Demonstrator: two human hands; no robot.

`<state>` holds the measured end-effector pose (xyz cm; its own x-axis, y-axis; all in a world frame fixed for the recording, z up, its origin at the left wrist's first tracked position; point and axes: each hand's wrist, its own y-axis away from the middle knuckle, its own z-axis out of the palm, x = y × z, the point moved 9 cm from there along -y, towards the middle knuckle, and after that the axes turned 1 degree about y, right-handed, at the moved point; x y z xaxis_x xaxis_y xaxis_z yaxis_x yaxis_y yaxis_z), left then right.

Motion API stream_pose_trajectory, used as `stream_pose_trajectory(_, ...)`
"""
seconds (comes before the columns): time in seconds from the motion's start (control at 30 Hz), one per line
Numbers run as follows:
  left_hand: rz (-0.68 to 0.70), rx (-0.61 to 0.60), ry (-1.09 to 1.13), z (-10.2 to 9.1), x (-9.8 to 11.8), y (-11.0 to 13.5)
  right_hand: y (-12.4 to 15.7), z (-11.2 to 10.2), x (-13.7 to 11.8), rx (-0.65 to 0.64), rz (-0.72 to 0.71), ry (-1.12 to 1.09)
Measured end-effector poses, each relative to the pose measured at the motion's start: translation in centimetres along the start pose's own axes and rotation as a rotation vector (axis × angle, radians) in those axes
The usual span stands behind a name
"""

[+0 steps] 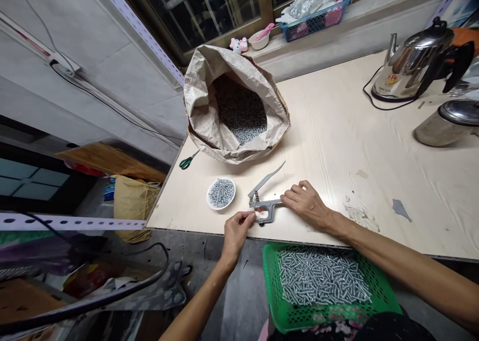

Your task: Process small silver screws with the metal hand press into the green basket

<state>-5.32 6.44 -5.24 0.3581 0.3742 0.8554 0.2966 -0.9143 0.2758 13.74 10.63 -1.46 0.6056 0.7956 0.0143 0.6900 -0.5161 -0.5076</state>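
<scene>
A grey hand press tool (pixel 264 199) with a raised lever lies near the table's front edge. My right hand (pixel 305 201) rests on the tool's base, fingers curled over it. My left hand (pixel 237 228) pinches something small at the tool's jaw; I cannot make out what. A small white bowl (pixel 221 193) of metal screws sits just left of the tool. In front of me, below the table edge, a green plastic basket (pixel 273 286) holds many silver screws.
A large open paper sack (pixel 234 109) of screws stands behind the tool. Green-handled scissors (pixel 188 160) lie at the table's left edge. An electric kettle (pixel 415 64) with its cord and a metal lid (pixel 447 121) sit far right. A blue basket (pixel 318 12) stands on the windowsill.
</scene>
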Motion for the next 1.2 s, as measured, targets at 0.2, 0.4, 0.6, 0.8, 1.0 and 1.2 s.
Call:
stream_pose_trajectory(0.2,0.029,-0.004,-0.043,0.6,0.7,0.4,-0.1,0.1,0.1,-0.060,0.021,-0.046)
stream_pose_trajectory(0.4,0.053,-0.001,-0.119,0.9,1.5,0.3,0.1,0.2,0.2,-0.069,0.041,-0.082)
stream_pose_trajectory(0.6,0.053,0.002,-0.231,0.8,1.9,0.1,0.1,0.2,0.1,-0.071,0.029,-0.032)
stream_pose_trajectory(0.8,0.009,-0.043,-0.228,1.3,0.8,-0.5,0.1,0.2,0.0,-0.054,0.026,-0.018)
stream_pose_trajectory(1.0,-0.150,-0.170,-0.080,2.1,-0.8,-0.9,0.1,0.2,-0.1,-0.065,0.022,-0.065)
stream_pose_trajectory(1.2,-0.263,-0.304,-0.050,2.9,-1.2,-0.4,0.3,0.6,-0.2,-0.097,0.013,-0.099)
